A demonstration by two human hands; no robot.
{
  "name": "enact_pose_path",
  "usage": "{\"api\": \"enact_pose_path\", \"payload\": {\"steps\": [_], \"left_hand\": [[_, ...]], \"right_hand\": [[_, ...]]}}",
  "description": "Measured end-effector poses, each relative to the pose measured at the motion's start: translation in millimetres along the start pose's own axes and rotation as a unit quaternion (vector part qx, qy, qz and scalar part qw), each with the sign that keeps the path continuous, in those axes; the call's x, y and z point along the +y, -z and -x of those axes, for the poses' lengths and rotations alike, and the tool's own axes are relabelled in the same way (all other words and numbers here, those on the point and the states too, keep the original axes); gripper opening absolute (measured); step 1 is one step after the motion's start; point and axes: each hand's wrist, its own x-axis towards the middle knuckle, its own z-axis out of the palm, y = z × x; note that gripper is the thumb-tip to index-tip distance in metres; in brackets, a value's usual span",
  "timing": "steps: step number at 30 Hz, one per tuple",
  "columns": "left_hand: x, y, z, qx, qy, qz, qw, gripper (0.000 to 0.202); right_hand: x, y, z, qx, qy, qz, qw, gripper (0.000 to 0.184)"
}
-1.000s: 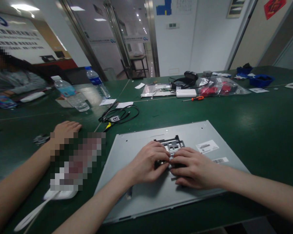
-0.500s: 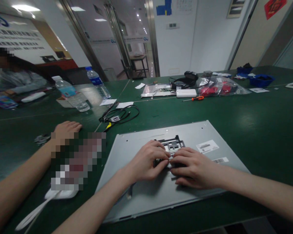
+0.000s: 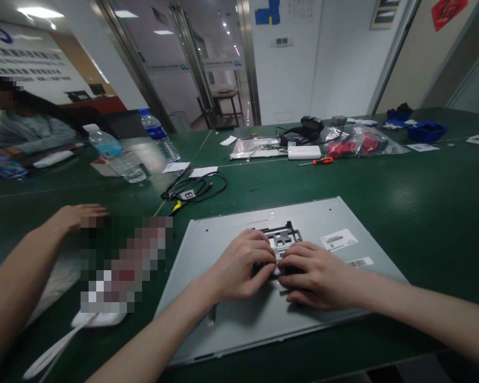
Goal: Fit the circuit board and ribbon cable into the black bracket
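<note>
A grey metal panel [image 3: 223,239] lies flat on the green table [image 3: 423,202] in front of me. A black plastic bracket [image 3: 281,234] sits at its middle, with white labels [image 3: 338,239] to the right. My left hand [image 3: 241,268] and my right hand [image 3: 315,274] meet at the bracket's near edge. Both have curled fingers pinched on a small black part [image 3: 260,267], which they mostly hide.
A co-worker's hand [image 3: 74,215] rests on the table left of the panel, near a white object [image 3: 99,319]. Behind lie a black cable [image 3: 195,189], two water bottles [image 3: 115,154], an orange screwdriver [image 3: 322,160], a plastic bag [image 3: 359,141] and a blue tray [image 3: 427,130]. Another person [image 3: 27,133] sits far left.
The co-worker's hand has slid to the left, away from the panel. My two hands stay pinched on the black part, almost unmoved.
</note>
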Motion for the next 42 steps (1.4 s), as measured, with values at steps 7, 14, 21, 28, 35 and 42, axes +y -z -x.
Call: {"api": "enact_pose_path", "payload": {"steps": [7, 14, 21, 28, 35, 42], "left_hand": [[2.1, 1.2, -0.3, -0.015, 0.004, 0.016, 1.000, 0.019], [5.2, 3.4, -2.2, -0.022, 0.008, 0.009, 1.000, 0.019], [4.9, 4.8, -2.6, -0.016, 0.009, -0.002, 1.000, 0.020], [3.9, 3.0, -1.4, -0.006, -0.002, 0.012, 1.000, 0.019], [3.5, 1.8, -0.3, -0.011, 0.001, 0.020, 1.000, 0.019], [1.2, -1.3, 1.3, -0.007, 0.009, 0.014, 1.000, 0.015]], "right_hand": [[-0.3, -1.0, -0.4, -0.001, -0.001, 0.000, 1.000, 0.023], [-0.9, -0.4, -0.1, -0.003, -0.004, -0.004, 1.000, 0.025], [-0.7, 0.2, -0.1, 0.000, -0.001, 0.000, 1.000, 0.023], [0.5, -2.5, 0.8, 0.002, -0.003, 0.001, 1.000, 0.023], [-1.4, -0.2, -0.5, 0.003, -0.004, -0.001, 1.000, 0.023], [-1.8, -2.3, -1.2, 0.003, -0.005, 0.001, 1.000, 0.021]]}}
